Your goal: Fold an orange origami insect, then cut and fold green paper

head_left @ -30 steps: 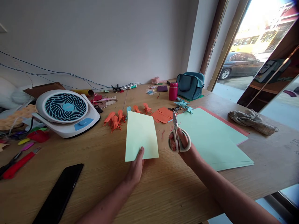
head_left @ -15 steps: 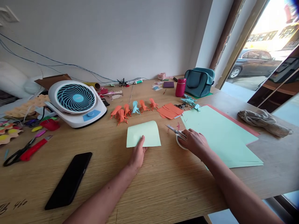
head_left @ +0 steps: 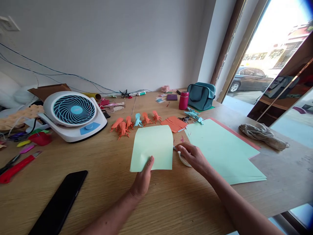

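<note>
My left hand (head_left: 144, 174) grips a pale green sheet of paper (head_left: 154, 143) at its lower edge, thumb on the front face. The sheet is raised in front of me, its top curving back. My right hand (head_left: 193, 156) is just right of the sheet, above the scissors with white handles (head_left: 184, 160), with thumb and index finger apart. The scissors seem to rest on the table, their blades mostly hidden by the hand and the sheet. Folded orange paper figures (head_left: 123, 130) and a blue one (head_left: 138, 120) stand beyond the sheet.
Large pale green sheets (head_left: 225, 150) lie at right, orange paper pieces (head_left: 173, 123) behind. A pink flask (head_left: 184, 100) and teal bag (head_left: 201, 96) stand farther back. At left are a white fan (head_left: 73, 114), a black phone (head_left: 60, 202) and a red-handled cutter (head_left: 18, 168).
My left hand has lifted the green sheet nearer, so it stands taller in view. The right hand has slid left off the scissors' handles toward the sheet. My view has shifted slightly right and up.
</note>
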### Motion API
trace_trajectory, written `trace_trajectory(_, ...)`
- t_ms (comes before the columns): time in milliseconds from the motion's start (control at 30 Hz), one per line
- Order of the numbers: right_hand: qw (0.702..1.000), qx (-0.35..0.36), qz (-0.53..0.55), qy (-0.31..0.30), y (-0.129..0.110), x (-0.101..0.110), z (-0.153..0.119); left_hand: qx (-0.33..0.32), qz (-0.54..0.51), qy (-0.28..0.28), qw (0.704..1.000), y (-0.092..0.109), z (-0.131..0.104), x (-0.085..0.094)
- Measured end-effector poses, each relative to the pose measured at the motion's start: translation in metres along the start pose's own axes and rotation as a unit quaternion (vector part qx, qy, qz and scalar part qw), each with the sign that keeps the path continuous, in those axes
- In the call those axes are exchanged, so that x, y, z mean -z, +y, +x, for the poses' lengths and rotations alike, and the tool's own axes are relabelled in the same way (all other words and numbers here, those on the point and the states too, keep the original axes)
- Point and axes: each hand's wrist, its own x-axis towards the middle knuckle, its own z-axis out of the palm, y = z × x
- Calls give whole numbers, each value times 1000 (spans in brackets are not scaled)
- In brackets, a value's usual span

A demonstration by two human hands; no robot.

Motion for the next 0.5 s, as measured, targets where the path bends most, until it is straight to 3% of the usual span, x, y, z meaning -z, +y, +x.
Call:
trace_trajectory(100,965,-44,254,-45,-11,-7,-4,-6,9,-37,999,7,-12,-11)
trace_trajectory(167,933,-73,349,-42,-12,-12,-6,-21,21,-55,998,11,-16,-17)
trace_trajectory(367,920,-88,381,-5,-2,-20,-2,-28,46,-86,995,12,-12,-18)
trace_trajectory(500,918,-86,387,12,0,-11,-1,-4,-7,-99,995,10,-3,-12)
